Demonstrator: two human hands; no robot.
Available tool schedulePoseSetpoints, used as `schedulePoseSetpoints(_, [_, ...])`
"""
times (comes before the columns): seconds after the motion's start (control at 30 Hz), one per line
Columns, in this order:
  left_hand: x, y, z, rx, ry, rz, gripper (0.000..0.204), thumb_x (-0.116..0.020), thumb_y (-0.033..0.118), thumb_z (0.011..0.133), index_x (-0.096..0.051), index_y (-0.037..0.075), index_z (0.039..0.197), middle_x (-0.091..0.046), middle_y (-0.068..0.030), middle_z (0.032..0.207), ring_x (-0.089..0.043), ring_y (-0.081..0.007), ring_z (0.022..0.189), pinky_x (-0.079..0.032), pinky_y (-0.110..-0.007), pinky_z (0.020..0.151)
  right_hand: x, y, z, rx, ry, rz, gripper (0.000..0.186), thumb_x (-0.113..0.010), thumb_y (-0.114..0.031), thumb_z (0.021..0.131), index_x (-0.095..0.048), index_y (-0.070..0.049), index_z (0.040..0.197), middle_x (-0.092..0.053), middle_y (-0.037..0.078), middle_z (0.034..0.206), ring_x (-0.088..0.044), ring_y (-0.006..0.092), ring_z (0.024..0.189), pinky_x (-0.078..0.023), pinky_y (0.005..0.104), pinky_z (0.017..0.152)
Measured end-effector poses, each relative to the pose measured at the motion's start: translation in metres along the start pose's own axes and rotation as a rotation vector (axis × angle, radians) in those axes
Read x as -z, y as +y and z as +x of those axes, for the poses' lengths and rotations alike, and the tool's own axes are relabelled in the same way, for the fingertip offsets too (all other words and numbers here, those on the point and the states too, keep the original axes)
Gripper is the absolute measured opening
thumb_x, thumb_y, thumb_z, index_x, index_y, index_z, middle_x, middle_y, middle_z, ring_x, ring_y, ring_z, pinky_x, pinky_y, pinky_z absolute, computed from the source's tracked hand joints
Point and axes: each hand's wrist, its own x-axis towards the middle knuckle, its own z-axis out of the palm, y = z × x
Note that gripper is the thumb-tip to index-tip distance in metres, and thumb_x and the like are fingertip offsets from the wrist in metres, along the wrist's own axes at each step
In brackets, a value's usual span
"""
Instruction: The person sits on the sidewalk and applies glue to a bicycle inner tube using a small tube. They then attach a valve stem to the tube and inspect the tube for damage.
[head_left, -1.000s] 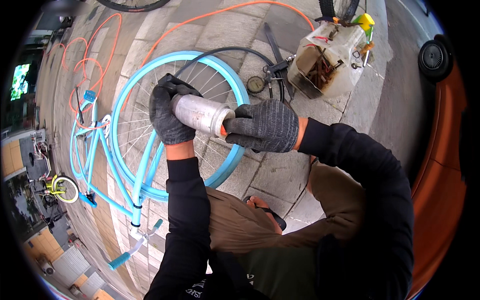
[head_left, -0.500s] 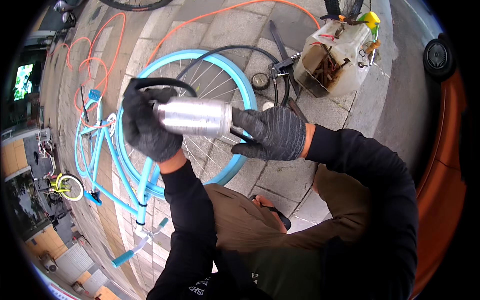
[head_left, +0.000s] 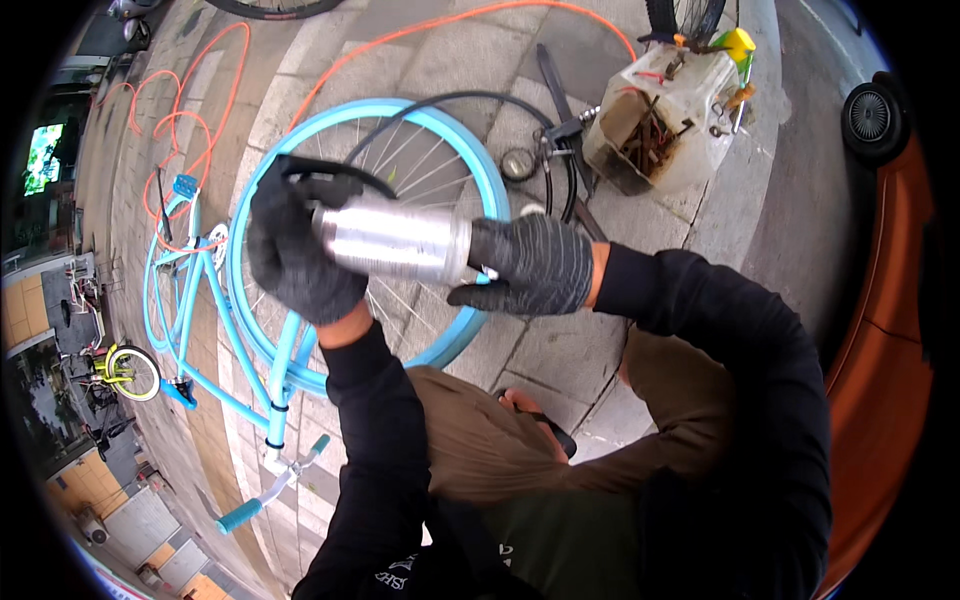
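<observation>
Grasping a silver cylinder [head_left: 395, 240] about its left end, the left hand [head_left: 305, 245], in a dark glove, had its grip closed round the metal; a black strip [head_left: 345, 172] curved out from beside that hand. The right hand [head_left: 535, 265], likewise gloved, was at the cylinder's opposite end, fingers against the rim; whether that grip held anything could not be told. The cylinder lay roughly level, raised above the pavement [head_left: 560, 345].

Below it was the blue-tyred wheel [head_left: 480, 170] of a light-blue bicycle [head_left: 277, 425], which lay on the pavement, its frame extending to the left. Just beside the wheel's far right side sat a round gauge [head_left: 518, 164] with black hoses. Farther off, near the pavement's roadside edge, stood a translucent container [head_left: 705, 150] holding tools and rusty pieces. An orange hose [head_left: 480, 11] ran across the pavement's far part. Beyond the roadside edge was an orange car [head_left: 880, 270]; far left, a yellow-green bicycle [head_left: 112, 372].
</observation>
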Motion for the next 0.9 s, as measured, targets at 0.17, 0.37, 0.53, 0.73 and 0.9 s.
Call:
schedulePoseSetpoints(0.17, [0.002, 0.003, -0.001, 0.166, 0.092, -0.408, 0.046, -0.059, 0.040, 0.106, -0.065, -0.002, 0.125, -0.070, -0.0143, 0.088, -0.071, -0.0315, 0.082, -0.061, -0.047, 0.078, 0.003, -0.008, 0.000, -0.018, 0.010, -0.003, 0.057, -0.080, -0.035, 0.092, -0.059, -0.002, 0.135, -0.071, 0.020, 0.095, -0.073, 0.0370, 0.071, -0.059, 0.0439, 0.061])
schedulePoseSetpoints(0.37, [0.000, -0.030, -0.007, 0.447, 0.194, -0.827, 0.035, -0.068, 0.038, 0.102, -0.070, 0.006, 0.115, -0.073, -0.0149, 0.094, -0.071, -0.0298, 0.082, -0.061, -0.049, 0.078, 0.007, -0.004, 0.003, -0.014, 0.059, -0.118, 0.051, -0.081, -0.026, 0.092, -0.063, -0.004, 0.135, -0.071, 0.018, 0.087, -0.072, 0.0367, 0.070, -0.057, 0.0452, 0.060])
schedulePoseSetpoints(0.53, [-0.017, -0.069, -0.016, 0.719, 0.283, -0.836, 0.036, -0.067, 0.038, 0.103, -0.065, 0.002, 0.097, -0.066, -0.0125, 0.084, -0.066, -0.0284, 0.076, -0.059, -0.044, 0.076, 0.042, -0.021, 0.006, -0.110, 0.241, 0.047, 0.041, -0.070, -0.025, 0.103, -0.062, -0.005, 0.138, -0.076, 0.018, 0.102, -0.073, 0.0308, 0.069, -0.058, 0.0391, 0.063])
schedulePoseSetpoints(0.73, [-0.068, -0.070, -0.060, 1.131, 0.443, -1.299, 0.020, -0.070, 0.025, 0.103, -0.068, 0.007, 0.095, -0.069, -0.0081, 0.086, -0.068, -0.0248, 0.082, -0.058, -0.040, 0.080, 0.080, -0.050, 0.061, -0.392, 0.546, 1.091, 0.038, -0.063, -0.029, 0.109, -0.062, -0.003, 0.137, -0.061, 0.002, 0.078, -0.053, 0.0073, 0.056, -0.042, 0.0252, 0.049])
schedulePoseSetpoints(0.9, [-0.084, -0.070, -0.081, 1.169, 0.370, -1.353, 0.020, -0.067, 0.024, 0.106, -0.068, 0.005, 0.099, -0.070, -0.0104, 0.090, -0.068, -0.0251, 0.087, -0.059, -0.040, 0.083, 0.059, -0.055, 0.089, -0.393, 0.673, 0.824, 0.049, -0.058, -0.044, 0.110, -0.058, -0.007, 0.141, -0.044, -0.002, 0.065, -0.038, 0.0106, 0.044, -0.030, 0.0287, 0.041])
